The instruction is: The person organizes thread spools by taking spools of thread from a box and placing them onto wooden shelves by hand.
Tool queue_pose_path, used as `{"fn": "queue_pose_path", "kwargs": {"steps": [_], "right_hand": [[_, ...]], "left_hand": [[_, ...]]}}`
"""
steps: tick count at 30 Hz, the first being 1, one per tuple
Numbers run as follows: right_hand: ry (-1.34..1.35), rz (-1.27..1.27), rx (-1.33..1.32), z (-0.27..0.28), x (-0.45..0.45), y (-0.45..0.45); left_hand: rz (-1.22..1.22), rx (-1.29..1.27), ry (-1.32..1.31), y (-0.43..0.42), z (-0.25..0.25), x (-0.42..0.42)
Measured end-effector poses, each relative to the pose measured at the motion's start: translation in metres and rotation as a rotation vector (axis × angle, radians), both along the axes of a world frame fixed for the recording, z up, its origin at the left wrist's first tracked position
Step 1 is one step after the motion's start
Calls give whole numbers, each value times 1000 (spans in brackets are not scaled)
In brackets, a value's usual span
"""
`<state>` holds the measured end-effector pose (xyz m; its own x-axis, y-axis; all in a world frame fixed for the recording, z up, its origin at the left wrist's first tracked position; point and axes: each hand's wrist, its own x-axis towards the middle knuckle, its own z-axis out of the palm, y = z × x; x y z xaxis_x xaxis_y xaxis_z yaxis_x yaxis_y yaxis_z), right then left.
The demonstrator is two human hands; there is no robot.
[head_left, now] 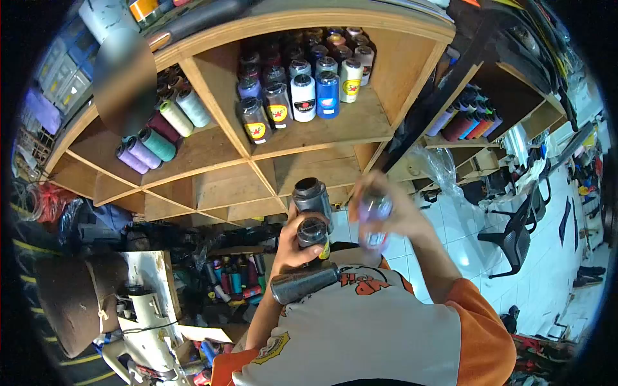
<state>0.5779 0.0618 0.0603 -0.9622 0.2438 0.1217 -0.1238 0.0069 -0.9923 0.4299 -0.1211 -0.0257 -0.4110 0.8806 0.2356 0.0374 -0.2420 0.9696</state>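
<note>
My left hand (pixel 290 248) is closed around dark thread spools in front of my chest. A grey-black spool (pixel 311 199) stands up at the back of the grip, and a second dark spool (pixel 312 233) with a yellow label is wrapped by the fingers. Below them, a third dark spool (pixel 306 283) lies sideways against my shirt; what supports it is partly hidden. My right hand (pixel 405 215), smeared by motion, grips a purple thread spool (pixel 373 225) just right of the left hand's spools.
Ahead is a wooden shelf (pixel 251 157) with compartments. Several spools, including a white spool (pixel 303 98) and a blue spool (pixel 327 94), stand in the middle one. A sewing machine (pixel 145 321) is at lower left, a black chair (pixel 515 238) at right. Another person's blurred head shows upper left.
</note>
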Motion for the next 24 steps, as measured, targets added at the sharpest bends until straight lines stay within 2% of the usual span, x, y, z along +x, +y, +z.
{"fn": "queue_pose_path", "kwargs": {"steps": [1, 2, 3, 4, 7, 8, 12, 15, 19, 20, 23, 24], "right_hand": [[82, -142, 177, 1, -2, 19], [18, -259, -176, -3, -5, 32], [143, -263, -315, 1, -15, 49], [204, -332, -340, 9, -27, 61], [179, -431, -74, 25, -58, 99], [120, -522, 151, 29, -65, 103], [-49, -675, 912, 27, -92, 138], [-163, -735, 1229, 30, -104, 149], [-383, -717, 1457, 47, -116, 167], [-325, -711, 1542, 43, -120, 180], [-564, -671, 1545, 48, -138, 198], [-566, -676, 1480, 51, -141, 198]], "left_hand": [[4, -14, -7, -3, -2, -1], [6, -27, -17, -7, -7, -2], [11, -33, -24, -10, -10, -3], [34, -24, -3, -13, -2, -4], [70, 1, 37, -28, -2, -14], [115, 21, 137, -33, -3, -16], [134, -14, 96, -49, -5, -21], [146, 43, 156, -52, -12, -27], [77, -4, 36, -56, -21, -28], [76, 6, 50, -55, -20, -29], [70, 30, 84, -53, -18, -32], [70, 34, 90, -52, -19, -32]]}}
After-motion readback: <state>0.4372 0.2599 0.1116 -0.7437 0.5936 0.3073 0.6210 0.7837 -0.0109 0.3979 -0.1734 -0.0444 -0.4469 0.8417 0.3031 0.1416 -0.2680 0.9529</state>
